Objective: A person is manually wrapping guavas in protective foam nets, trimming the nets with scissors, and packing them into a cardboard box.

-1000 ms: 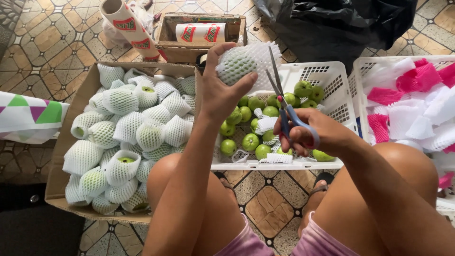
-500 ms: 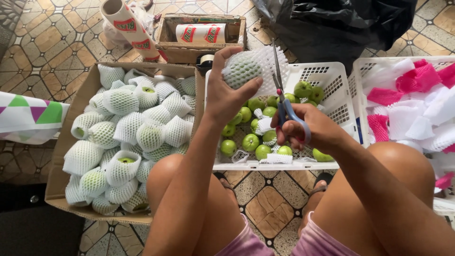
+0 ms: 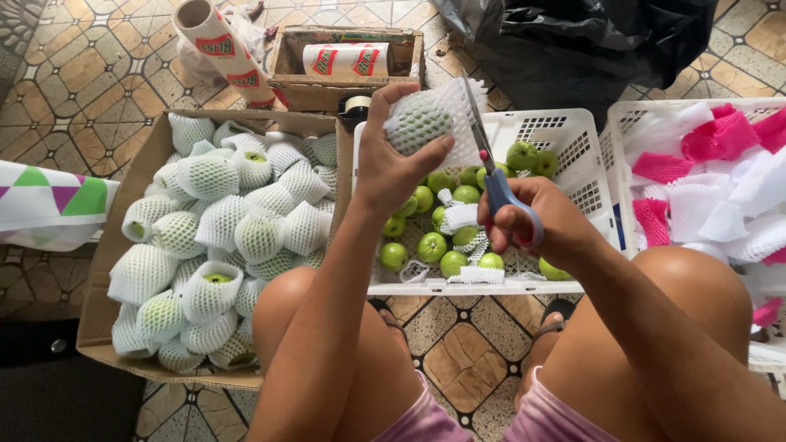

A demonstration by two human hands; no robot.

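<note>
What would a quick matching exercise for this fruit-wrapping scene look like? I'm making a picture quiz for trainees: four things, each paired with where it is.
Things:
1. netted fruit
2. scissors
3. bare green fruits
4. pink foam nets

Places:
A. in the middle white basket
B. in the left hand
C. in the right-hand white basket
D. in the right hand

Pairs: 1-B, 2-D, 3-A, 4-C
</note>
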